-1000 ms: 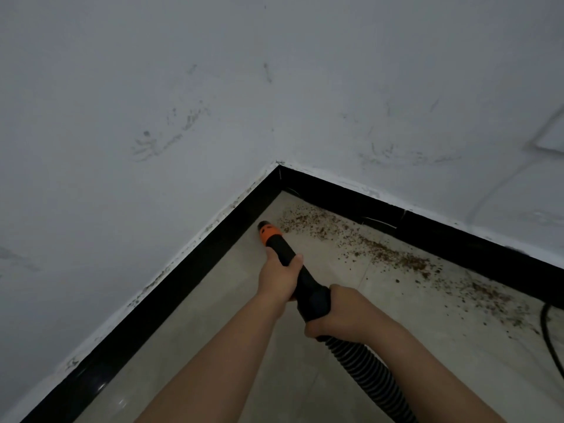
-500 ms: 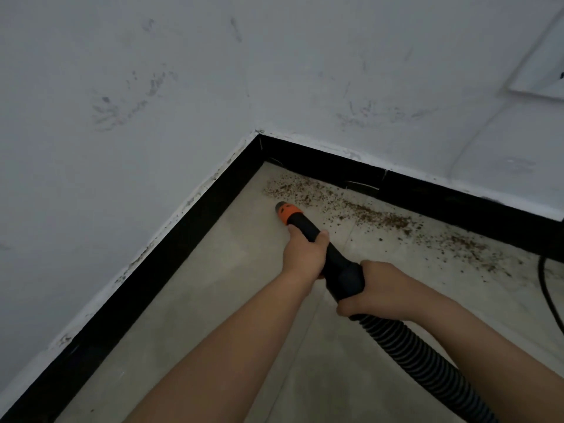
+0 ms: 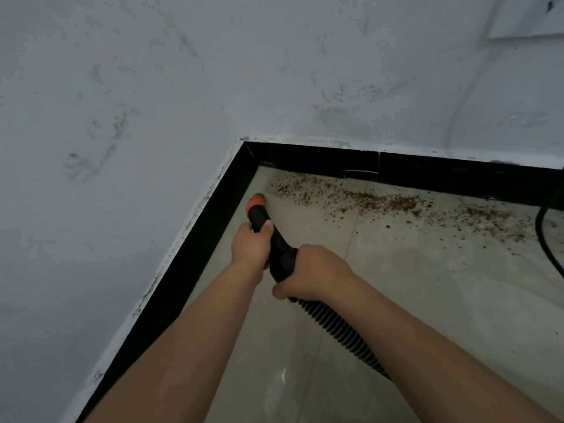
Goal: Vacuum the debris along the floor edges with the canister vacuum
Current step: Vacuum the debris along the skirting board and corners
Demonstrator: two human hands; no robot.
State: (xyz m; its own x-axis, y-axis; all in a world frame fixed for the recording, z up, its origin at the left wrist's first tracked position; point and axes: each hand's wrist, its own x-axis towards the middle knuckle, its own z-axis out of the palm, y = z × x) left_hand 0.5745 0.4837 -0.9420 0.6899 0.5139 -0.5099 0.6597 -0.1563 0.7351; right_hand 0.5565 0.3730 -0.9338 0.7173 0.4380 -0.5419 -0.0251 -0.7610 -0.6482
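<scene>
A black vacuum nozzle (image 3: 276,239) with an orange tip (image 3: 256,203) points into the room corner, low over the tiled floor. My left hand (image 3: 251,247) grips the nozzle just behind the tip. My right hand (image 3: 314,271) grips it further back, where the ribbed black hose (image 3: 338,329) joins and runs toward the lower right. A band of brown debris (image 3: 360,198) lies along the far black skirting (image 3: 427,172), starting just right of the orange tip. The canister is out of view.
White scuffed walls meet at the corner, with black skirting (image 3: 183,270) along the left wall too. A black cable (image 3: 546,239) hangs down to the floor at the right edge. A pale plate (image 3: 528,16) sits on the wall at the top right.
The nozzle tip has swung left, away from the debris band and closer to the left skirting. Both hands kept their grip. The view has shifted right and tilted down.
</scene>
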